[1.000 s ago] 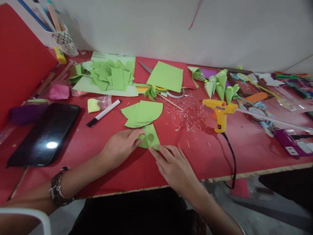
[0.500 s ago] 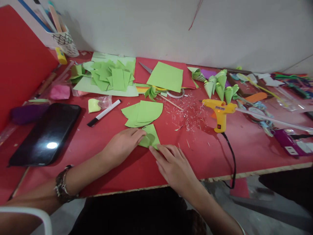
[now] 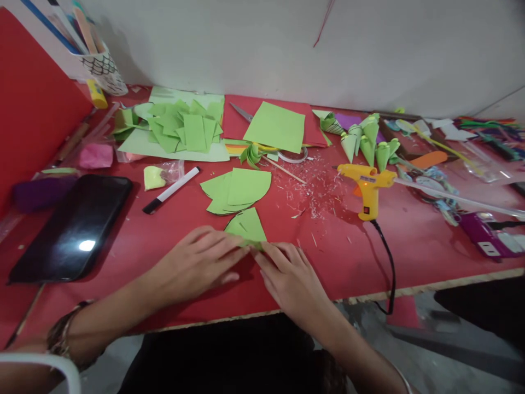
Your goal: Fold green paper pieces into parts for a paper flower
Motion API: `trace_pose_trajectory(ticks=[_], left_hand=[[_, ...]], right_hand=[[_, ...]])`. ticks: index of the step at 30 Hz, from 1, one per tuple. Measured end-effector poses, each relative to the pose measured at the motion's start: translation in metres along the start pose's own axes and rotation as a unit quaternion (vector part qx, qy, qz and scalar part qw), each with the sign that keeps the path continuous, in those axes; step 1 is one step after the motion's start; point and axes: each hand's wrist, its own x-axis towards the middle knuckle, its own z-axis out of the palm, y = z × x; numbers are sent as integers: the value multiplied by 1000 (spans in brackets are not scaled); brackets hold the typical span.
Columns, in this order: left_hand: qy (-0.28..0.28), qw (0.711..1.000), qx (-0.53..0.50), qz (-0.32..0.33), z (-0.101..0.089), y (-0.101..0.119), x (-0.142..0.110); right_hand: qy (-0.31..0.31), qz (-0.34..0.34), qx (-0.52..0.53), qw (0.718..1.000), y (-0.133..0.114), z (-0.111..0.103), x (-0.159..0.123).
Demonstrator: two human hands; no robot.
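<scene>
A green quarter-circle paper piece (image 3: 248,225) lies on the red table (image 3: 172,230) near its front edge. My left hand (image 3: 197,262) rests palm down beside it, fingers stretched toward the paper's near corner. My right hand (image 3: 289,276) lies flat on the other side, its fingertips touching the same corner. Both sets of fingertips meet at the paper's lower point. Just behind it sits a stack of similar green rounded pieces (image 3: 237,189).
A yellow glue gun (image 3: 367,183) stands to the right, its black cord (image 3: 389,262) running over the edge. A black phone (image 3: 69,227) lies at the left, a marker (image 3: 170,190) beside it. Green scraps (image 3: 182,123), green paper cones (image 3: 369,142), scissors (image 3: 241,113) and a pen cup (image 3: 100,68) sit farther back.
My left hand has slid toward me and spread flat, its fingers now reaching the paper's near corner. The folded flap lies flatter. My right hand has barely moved.
</scene>
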Motion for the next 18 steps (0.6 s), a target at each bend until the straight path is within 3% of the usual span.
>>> trace_pose_trajectory(ticks=[4,9,18], left_hand=[[-42,998,-43,-5,1,4,-8],[-65,997,-49,11,0,-8,-9],[-48,997,-63,-16,-9,-27,-23]], right_hand=[[0,0,1,1000,0,0,-1],[-8,4,8,1000,0,-1,0],[-3,-1,6,1000,1,-2,-2]])
